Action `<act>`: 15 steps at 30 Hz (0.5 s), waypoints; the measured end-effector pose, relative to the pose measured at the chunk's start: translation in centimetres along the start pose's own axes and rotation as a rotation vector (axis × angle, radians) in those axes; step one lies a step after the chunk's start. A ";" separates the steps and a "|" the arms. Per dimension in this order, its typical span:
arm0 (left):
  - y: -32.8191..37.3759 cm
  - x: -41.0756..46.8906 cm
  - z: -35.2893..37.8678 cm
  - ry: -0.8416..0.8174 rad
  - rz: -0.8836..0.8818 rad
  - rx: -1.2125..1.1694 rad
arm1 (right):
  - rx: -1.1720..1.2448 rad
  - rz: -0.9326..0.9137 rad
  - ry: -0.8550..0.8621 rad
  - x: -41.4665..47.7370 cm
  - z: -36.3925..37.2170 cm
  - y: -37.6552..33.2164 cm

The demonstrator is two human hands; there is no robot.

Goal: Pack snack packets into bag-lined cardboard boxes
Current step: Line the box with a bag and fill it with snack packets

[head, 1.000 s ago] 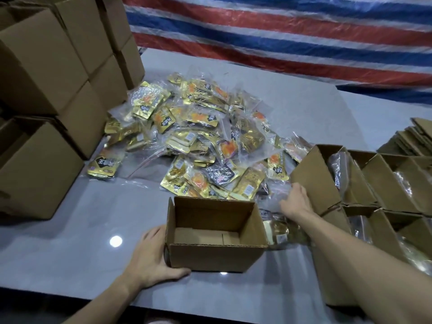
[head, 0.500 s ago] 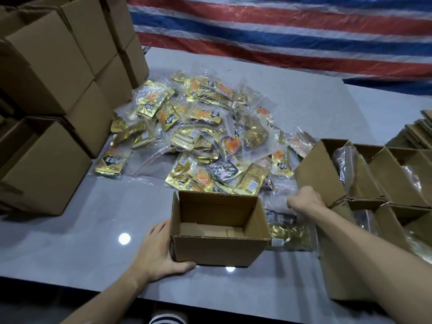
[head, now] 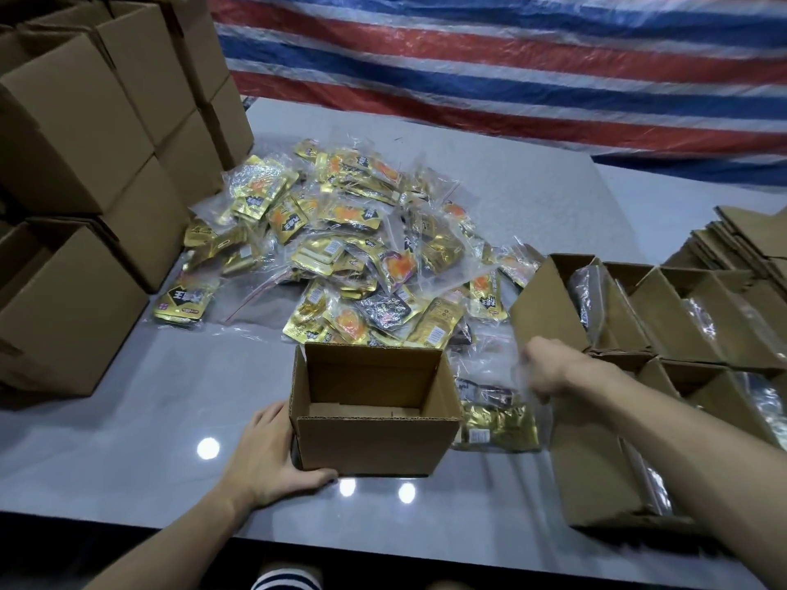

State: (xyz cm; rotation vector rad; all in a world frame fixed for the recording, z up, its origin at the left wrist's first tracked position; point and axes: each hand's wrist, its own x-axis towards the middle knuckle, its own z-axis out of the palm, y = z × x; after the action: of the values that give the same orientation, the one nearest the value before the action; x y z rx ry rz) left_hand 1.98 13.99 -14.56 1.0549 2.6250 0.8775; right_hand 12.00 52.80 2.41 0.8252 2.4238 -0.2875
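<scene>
An open, unlined cardboard box (head: 374,445) stands on the grey table near the front edge. My left hand (head: 266,455) grips its left wall and lower corner. My right hand (head: 549,370) is curled just right of the box and pinches the clear plastic top of a bag of gold snack packets (head: 496,419) that lies beside the box. A big heap of gold snack packets in clear bags (head: 349,257) covers the table behind the box.
Closed cardboard boxes (head: 85,163) are stacked at the left. Several open boxes with plastic bags inside (head: 664,325) stand at the right, with flattened cardboard (head: 741,240) behind them. A striped tarp (head: 511,57) hangs at the back.
My right hand has drawn back toward me from the heap, pulling the bag of packets along beside the box. My left hand stays on the box.
</scene>
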 end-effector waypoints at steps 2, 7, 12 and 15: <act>0.0 0.0 0.0 0.000 0.004 0.002 | -0.046 0.026 0.069 -0.4 0.2 -0.2; 0.0 -0.1 -0.2 -0.013 -0.007 0.004 | 0.207 -0.096 0.224 -1.3 -1.0 -0.6; 0.3 -0.1 -0.4 -0.008 0.001 0.013 | 0.568 -0.276 0.431 -4.1 -3.6 -0.9; 0.2 -0.1 -0.4 -0.002 0.007 0.006 | 0.515 -0.432 0.569 -6.8 -5.5 -1.9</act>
State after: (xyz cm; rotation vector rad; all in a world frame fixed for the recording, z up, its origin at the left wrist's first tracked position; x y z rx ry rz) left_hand 2.05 13.83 -14.08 1.0660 2.6256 0.8691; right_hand 12.91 49.97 10.83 0.6303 3.1193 -0.9908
